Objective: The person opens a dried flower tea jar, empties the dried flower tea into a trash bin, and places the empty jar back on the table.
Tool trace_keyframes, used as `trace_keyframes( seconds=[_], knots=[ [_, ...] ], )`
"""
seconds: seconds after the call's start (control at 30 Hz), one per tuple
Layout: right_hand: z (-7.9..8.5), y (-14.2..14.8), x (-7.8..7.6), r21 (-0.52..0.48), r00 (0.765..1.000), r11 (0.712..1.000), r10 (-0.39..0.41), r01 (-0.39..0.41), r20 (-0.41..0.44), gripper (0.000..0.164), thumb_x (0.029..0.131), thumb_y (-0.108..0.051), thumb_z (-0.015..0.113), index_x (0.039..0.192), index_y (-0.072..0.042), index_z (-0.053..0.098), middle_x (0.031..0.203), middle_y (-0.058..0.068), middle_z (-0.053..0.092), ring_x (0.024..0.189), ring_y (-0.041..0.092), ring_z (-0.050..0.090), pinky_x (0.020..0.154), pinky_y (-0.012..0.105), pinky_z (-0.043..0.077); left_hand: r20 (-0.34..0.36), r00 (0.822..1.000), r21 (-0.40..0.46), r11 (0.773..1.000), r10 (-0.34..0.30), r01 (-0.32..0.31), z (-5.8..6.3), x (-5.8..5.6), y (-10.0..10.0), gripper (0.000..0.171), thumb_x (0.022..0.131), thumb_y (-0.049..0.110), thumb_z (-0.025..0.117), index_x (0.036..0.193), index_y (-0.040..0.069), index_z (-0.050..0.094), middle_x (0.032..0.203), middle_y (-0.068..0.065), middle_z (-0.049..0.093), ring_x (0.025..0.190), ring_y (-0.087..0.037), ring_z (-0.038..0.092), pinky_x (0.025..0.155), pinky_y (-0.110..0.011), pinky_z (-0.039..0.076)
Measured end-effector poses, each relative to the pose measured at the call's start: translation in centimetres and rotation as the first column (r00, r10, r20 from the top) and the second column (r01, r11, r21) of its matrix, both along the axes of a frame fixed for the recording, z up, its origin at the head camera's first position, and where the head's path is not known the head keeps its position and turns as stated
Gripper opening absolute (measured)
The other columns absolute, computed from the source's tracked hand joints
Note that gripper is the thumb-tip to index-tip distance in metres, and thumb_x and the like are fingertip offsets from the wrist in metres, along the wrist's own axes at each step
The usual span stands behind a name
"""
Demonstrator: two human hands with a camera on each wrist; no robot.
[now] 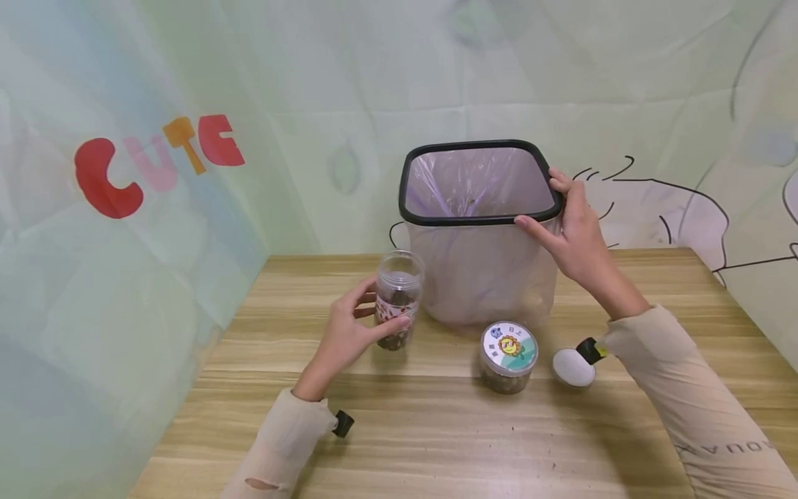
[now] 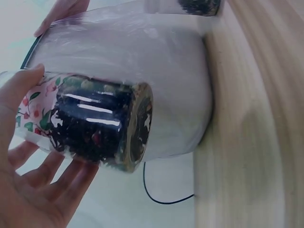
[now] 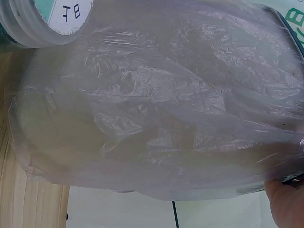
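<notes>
My left hand (image 1: 349,326) grips a clear plastic jar (image 1: 399,298) with a floral label and dark contents, its thumb on one side and fingers on the other. The jar has an open top, and the left wrist view shows its base held off the table. Over at the bin, my right hand (image 1: 576,232) grips the right corner of the black rim (image 1: 464,221). The translucent trash bin (image 1: 486,277) stands upright, lined with a thin plastic bag (image 1: 449,184). In front of it sits a round tub (image 1: 508,353) with a sunflower-printed lid.
A white round lid (image 1: 572,369) lies on the wooden table (image 1: 399,430), right of the tub and near my right sleeve. Behind the table hangs a printed cloth (image 1: 337,90). Small dark crumbs are scattered on the tabletop near the front.
</notes>
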State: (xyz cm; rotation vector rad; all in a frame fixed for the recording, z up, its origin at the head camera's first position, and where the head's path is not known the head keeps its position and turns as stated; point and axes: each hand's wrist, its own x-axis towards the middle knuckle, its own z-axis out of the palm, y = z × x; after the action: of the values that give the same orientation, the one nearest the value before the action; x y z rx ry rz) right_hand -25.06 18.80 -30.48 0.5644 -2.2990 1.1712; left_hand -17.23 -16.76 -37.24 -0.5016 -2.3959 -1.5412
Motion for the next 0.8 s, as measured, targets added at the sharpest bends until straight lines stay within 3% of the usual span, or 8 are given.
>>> trace_keyframes(
  seconds=[0.2, 0.43, 0.67, 0.8],
  knots=[
    [0.2, 0.0, 0.1, 0.014, 1.000, 1.000, -0.004, 0.004, -0.003, 0.086, 0.089, -0.057, 0.067, 0.139, 0.003, 0.031, 0.162, 0.007, 0.024, 0.147, 0.029, 0.025, 0.119, 0.047, 0.022, -0.066, 0.996, 0.029, 0.997, 0.067, -0.065, 0.5, -0.7, -0.4, 0.066, 0.071, 0.023, 0.092, 0.131, 0.019, 0.063, 0.116, 0.000, 0.068, 0.102, -0.022, 0.065, 0.084, -0.039, 0.057],
    [0.3, -0.1, 0.1, 0.032, 1.000, 0.999, -0.011, 0.011, 0.013, 0.086, 0.090, -0.058, 0.065, 0.140, 0.003, 0.030, 0.163, 0.007, 0.024, 0.147, 0.032, 0.025, 0.118, 0.051, 0.022, -0.058, 0.988, 0.063, 0.989, 0.141, -0.137, 1.8, -0.9, -0.6, 0.068, 0.070, 0.019, 0.093, 0.132, 0.016, 0.063, 0.117, -0.007, 0.068, 0.105, -0.025, 0.064, 0.086, -0.042, 0.056],
    [0.3, -0.1, 0.1, 0.036, 1.000, 0.999, -0.018, 0.017, 0.014, 0.087, 0.090, -0.059, 0.064, 0.141, 0.003, 0.030, 0.162, 0.007, 0.025, 0.145, 0.035, 0.027, 0.117, 0.054, 0.022, -0.061, 0.981, 0.040, 0.983, 0.184, -0.181, 5.1, 0.3, 0.2, 0.068, 0.074, 0.007, 0.088, 0.135, 0.001, 0.059, 0.121, -0.021, 0.065, 0.108, -0.035, 0.062, 0.089, -0.049, 0.055],
    [0.3, 0.0, 0.1, 0.032, 1.000, 0.999, -0.017, 0.017, 0.016, 0.087, 0.090, -0.059, 0.065, 0.141, 0.002, 0.030, 0.162, 0.007, 0.025, 0.145, 0.037, 0.028, 0.117, 0.055, 0.023, -0.088, 0.976, 0.033, 0.980, 0.200, -0.198, 6.3, 0.3, 0.3, 0.068, 0.076, 0.008, 0.087, 0.137, 0.002, 0.058, 0.122, -0.020, 0.065, 0.108, -0.034, 0.062, 0.090, -0.049, 0.054]
  ],
)
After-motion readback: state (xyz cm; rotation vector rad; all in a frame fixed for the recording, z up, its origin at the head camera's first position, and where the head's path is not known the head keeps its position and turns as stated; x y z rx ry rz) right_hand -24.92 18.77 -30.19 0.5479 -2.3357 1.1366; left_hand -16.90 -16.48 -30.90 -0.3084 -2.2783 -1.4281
